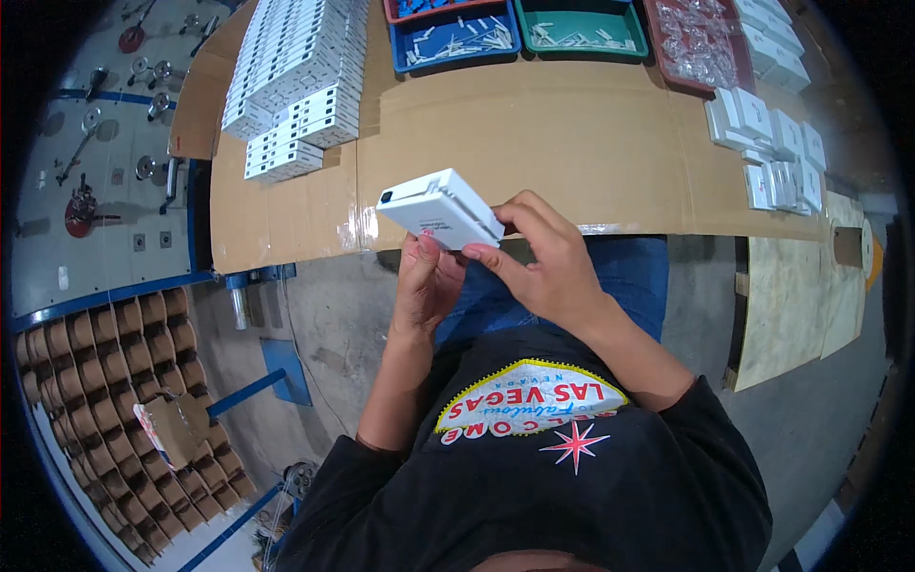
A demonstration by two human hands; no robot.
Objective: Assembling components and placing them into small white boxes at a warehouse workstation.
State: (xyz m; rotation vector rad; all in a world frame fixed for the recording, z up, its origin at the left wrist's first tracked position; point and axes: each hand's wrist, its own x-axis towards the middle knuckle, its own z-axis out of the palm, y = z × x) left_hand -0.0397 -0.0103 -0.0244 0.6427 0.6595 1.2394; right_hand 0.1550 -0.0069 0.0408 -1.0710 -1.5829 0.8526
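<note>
Both hands on one white box, held over the counter's near edge: left hand [429,286] grips its near side from below, right hand [548,253] pinches the right end. White box [434,214] is tilted. Obstacles: white stacks [300,86] left; blue tray [457,62], green tray [583,52] far; red tray [688,86] and white packs [782,157] right. Counter [572,143] is topped with brown cardboard. Concrete floor [334,315] below; divider grid [100,334] near left, wooden board [786,305] right. Working room: mid-counter, between stacks and packs.
</note>
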